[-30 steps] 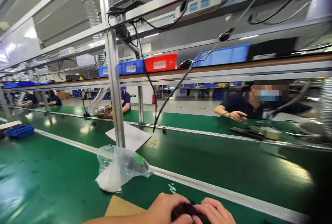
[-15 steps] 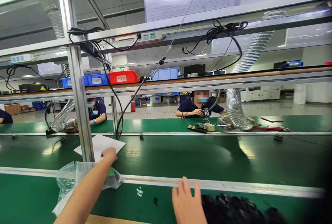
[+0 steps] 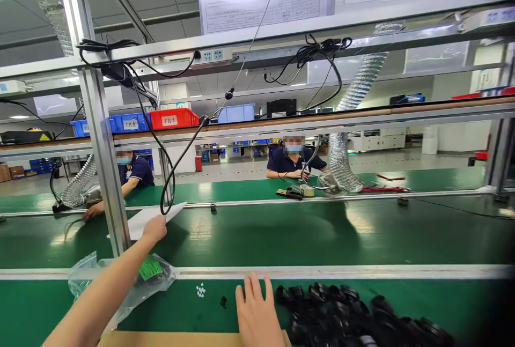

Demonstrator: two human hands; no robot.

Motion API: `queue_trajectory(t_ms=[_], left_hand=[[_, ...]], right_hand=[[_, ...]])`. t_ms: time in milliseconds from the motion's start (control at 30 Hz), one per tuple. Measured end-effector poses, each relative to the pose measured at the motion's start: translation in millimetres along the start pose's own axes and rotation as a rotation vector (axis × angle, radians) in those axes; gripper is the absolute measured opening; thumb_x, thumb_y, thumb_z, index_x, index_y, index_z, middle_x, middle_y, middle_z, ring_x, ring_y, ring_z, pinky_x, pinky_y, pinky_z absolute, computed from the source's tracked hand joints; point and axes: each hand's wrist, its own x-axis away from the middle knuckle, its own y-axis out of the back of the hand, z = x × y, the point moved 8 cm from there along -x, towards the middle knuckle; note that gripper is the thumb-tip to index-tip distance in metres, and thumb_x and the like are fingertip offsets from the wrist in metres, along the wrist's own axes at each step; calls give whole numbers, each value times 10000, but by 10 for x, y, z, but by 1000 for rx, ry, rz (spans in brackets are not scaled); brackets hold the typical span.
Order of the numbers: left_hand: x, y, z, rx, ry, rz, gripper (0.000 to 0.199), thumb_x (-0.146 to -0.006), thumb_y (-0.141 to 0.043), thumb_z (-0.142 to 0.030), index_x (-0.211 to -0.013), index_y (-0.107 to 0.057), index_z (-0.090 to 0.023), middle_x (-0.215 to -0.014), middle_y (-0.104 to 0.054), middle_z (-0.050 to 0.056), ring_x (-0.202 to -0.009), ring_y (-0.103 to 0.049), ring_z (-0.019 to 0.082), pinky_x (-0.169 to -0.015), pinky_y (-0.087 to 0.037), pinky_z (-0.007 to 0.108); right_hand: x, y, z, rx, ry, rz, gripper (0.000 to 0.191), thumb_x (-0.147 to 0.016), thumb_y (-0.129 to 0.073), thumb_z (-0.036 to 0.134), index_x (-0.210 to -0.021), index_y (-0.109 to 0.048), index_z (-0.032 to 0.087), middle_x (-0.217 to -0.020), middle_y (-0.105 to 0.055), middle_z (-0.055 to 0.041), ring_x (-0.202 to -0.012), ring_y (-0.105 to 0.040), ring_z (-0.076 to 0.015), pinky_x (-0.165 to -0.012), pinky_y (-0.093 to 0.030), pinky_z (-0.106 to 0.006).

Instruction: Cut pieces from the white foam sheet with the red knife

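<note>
My left hand (image 3: 155, 229) is closed on the near edge of a white sheet (image 3: 140, 221), whose right side is lifted off the green surface behind the metal post. Under my left forearm lies a clear plastic bag (image 3: 163, 277) with a green label. My right hand (image 3: 257, 304) rests on the green table edge with its fingers spread, holding nothing. Right beside it is a heap of black round parts (image 3: 341, 312). Small white pieces (image 3: 200, 290) and a small black piece (image 3: 223, 301) lie between my hands.
A metal post (image 3: 102, 159) stands by the sheet. A black cable (image 3: 171, 175) hangs near my left hand. Cardboard (image 3: 173, 339) lies at the front edge. Two people sit across the line; tools (image 3: 289, 193) lie near one.
My left hand has raised the white sheet's right side. The view has shifted right, showing more of the black heap. The person at left now reaches an arm onto the line.
</note>
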Motion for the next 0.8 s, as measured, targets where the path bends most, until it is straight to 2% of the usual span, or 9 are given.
queue_trajectory(t_ms=[100, 200, 300, 367, 433, 500, 600, 700, 800], left_hand=[[-149, 133, -459, -41, -157, -28, 123, -830, -589, -58, -757, -587, -157, -737, -555, 39, -871, -590, 242, -844, -399, 321], [-75, 289, -967, -23, -339, -74, 104, -923, -544, -167, -872, -635, -164, -895, -606, 59, -948, -572, 239, -902, -403, 324], [314, 337, -1419, 67, -538, -131, 147, -950, -524, -239, -957, -660, -184, -980, -635, 70, -1001, -564, 255, -945, -424, 356], [684, 236, -1657, 198, -650, -99, 164, -954, -531, -258, -1012, -677, -209, -1058, -653, 78, -1047, -565, 264, -969, -438, 379], [1035, 76, -1840, 401, -687, -22, 164, -961, -545, -283, -1019, -689, -228, -1103, -659, 80, -1078, -570, 261, -979, -448, 379], [1262, -90, -1925, 644, -553, 25, 179, -968, -572, -354, -1011, -685, -223, -1057, -666, 74, -1014, -596, 244, -920, -472, 342], [1439, -447, -1911, 1015, -140, 108, 306, -927, -645, -486, -1065, -640, -213, -1017, -678, 58, -911, -618, 207, -797, -489, 281], [1609, -986, -1892, 1317, 248, 362, 420, -830, -766, -480, -1120, -590, -232, -1140, -687, 62, -919, -656, 204, -716, -503, 260], [1736, -1440, -1745, 1449, 538, 520, 428, -783, -824, -345, -1116, -577, -238, -1110, -709, 55, -854, -686, 189, -663, -509, 253]], right_hand=[[-45, -85, -8, -9, -23, 29, 468, -986, -505, 218, -1430, -606, 109, -1536, -425, -239, -1491, -253, -444, -1191, -67, -732], [-54, -82, -59, -49, -32, 22, 487, -946, -550, 194, -1426, -613, 140, -1530, -446, -225, -1487, -266, -436, -1194, -79, -718], [-52, 78, -232, -186, -71, -63, 535, -852, -644, 146, -1387, -641, 158, -1476, -515, -210, -1450, -322, -446, -1193, -165, -670], [-70, 260, -412, -386, -113, -168, 506, -833, -663, 143, -1339, -663, 159, -1386, -587, -189, -1391, -400, -421, -1171, -275, -590], [-119, 385, -635, -717, -204, -216, 402, -871, -649, 179, -1270, -682, 147, -1246, -659, -165, -1278, -517, -362, -1108, -384, -484], [-176, 363, -840, -1180, -384, -163, 311, -930, -643, 295, -1196, -687, 139, -1143, -692, -145, -1149, -600, -302, -1002, -471, -403], [-178, 226, -992, -1807, -744, -116, 426, -919, -684, 570, -1053, -675, 165, -1055, -704, -104, -979, -637, -237, -775, -531, -317], [-142, 146, -1090, -2066, -945, -250, 562, -786, -781, 704, -958, -651, 184, -919, -684, -43, -791, -606, -183, -592, -485, -261], [-111, 38, -1200, -2113, -1011, -407, 521, -758, -864, 605, -973, -650, 181, -916, -682, -23, -716, -594, -152, -531, -468, -241]])
